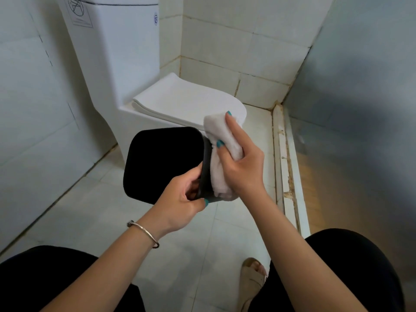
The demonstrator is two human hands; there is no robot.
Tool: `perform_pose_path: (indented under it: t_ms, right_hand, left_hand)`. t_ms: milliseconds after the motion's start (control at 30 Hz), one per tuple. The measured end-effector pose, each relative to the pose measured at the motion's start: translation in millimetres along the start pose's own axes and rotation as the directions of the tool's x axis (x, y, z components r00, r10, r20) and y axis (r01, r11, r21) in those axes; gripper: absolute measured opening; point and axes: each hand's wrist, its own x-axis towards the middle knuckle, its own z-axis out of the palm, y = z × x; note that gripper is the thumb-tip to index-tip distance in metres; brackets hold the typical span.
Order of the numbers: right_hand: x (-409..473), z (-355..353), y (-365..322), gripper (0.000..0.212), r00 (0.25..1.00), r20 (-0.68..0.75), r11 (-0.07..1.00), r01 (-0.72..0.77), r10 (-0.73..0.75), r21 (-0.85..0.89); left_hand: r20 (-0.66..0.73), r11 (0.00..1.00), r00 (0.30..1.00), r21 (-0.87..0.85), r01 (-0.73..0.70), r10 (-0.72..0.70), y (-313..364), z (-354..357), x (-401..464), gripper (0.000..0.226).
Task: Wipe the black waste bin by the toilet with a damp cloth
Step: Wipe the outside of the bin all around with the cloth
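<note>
The black waste bin [162,163] is lifted off the floor in front of the toilet and tilted, its dark opening facing me. My left hand [182,199] grips its near right rim, fingers inside and thumb outside. My right hand [242,163] presses a folded white cloth [221,154] flat against the bin's right outer wall. The bin's far side and base are hidden.
A white toilet [126,70] with its lid closed stands just behind the bin. Tiled walls close in on the left and back. A raised, stained threshold [286,167] runs along the right. My knees and one sandalled foot [252,280] are at the bottom.
</note>
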Motion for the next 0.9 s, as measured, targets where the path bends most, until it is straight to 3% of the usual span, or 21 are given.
perform_pose_path:
  t_ms: [100,267,333,467,667,800,900]
  right_hand:
    - [2,7,-12,0.063,0.998,0.004,0.996,0.060,-0.061,0.069]
    - [11,3,3,0.059,0.999,-0.047,0.997,-0.017,0.014,-0.071]
    - [10,5,-4,0.061,0.995,-0.073,0.990,0.060,-0.070,-0.129]
    - [11,13,-21,0.064,0.988,-0.071,0.988,0.134,-0.140,-0.080]
    - [10,9,8,0.060,0.990,-0.134,0.976,-0.001,-0.029,-0.217]
    - [0,20,-14,0.058,0.972,-0.097,0.959,0.190,-0.214,-0.210]
    - [8,16,-3,0.060,0.979,-0.043,0.952,0.185,-0.201,-0.243]
  left_hand:
    - [-0.023,1.000,1.000,-0.025,0.002,-0.003,-4,0,2,0.067]
    - [-0.059,1.000,0.998,-0.008,0.001,-0.001,-4,6,-6,0.074]
    - [-0.056,1.000,0.998,-0.007,-0.008,0.007,-4,11,-7,0.072]
    - [-0.078,1.000,0.997,-0.014,-0.018,0.017,-4,9,0,0.071]
    - [-0.079,1.000,0.997,-0.010,-0.009,0.008,-7,12,-8,0.073]
    - [-0.102,0.998,0.995,-0.064,-0.006,-0.001,-10,12,-1,0.068]
    - [-0.118,0.999,0.993,-0.044,-0.022,0.017,-6,12,-5,0.072]
